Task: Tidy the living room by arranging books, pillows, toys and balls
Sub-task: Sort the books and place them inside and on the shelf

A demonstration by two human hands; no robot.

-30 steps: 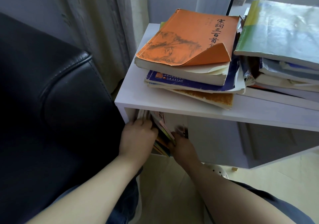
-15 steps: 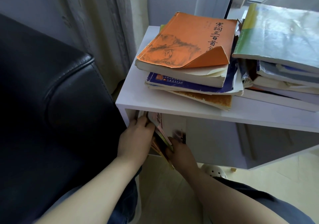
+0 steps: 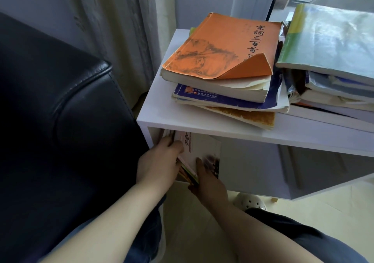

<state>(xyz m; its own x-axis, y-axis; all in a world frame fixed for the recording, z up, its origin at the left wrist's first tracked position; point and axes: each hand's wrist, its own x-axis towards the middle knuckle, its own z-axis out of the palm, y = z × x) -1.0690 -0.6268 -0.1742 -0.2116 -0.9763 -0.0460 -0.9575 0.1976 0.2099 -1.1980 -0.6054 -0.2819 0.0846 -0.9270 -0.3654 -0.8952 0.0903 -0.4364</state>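
Note:
A white shelf unit holds several upright thin books in its lower left compartment. My left hand grips their left side, fingers curled over the spines at the compartment's wall. My right hand lies flat against the white cover of the outermost book, which leans to the right. On the shelf top lies a stack with an orange book uppermost, its cover corner curled up. A second stack topped by a green-blue book lies to the right.
A black leather sofa arm stands close on the left of the shelf. Pale curtains hang behind. A white perforated object lies on the light floor under the shelf. My knees show at the bottom.
The outer white-covered book has tipped further right and shows more of its cover. My right hand slid up onto that cover. The view has risen slightly.

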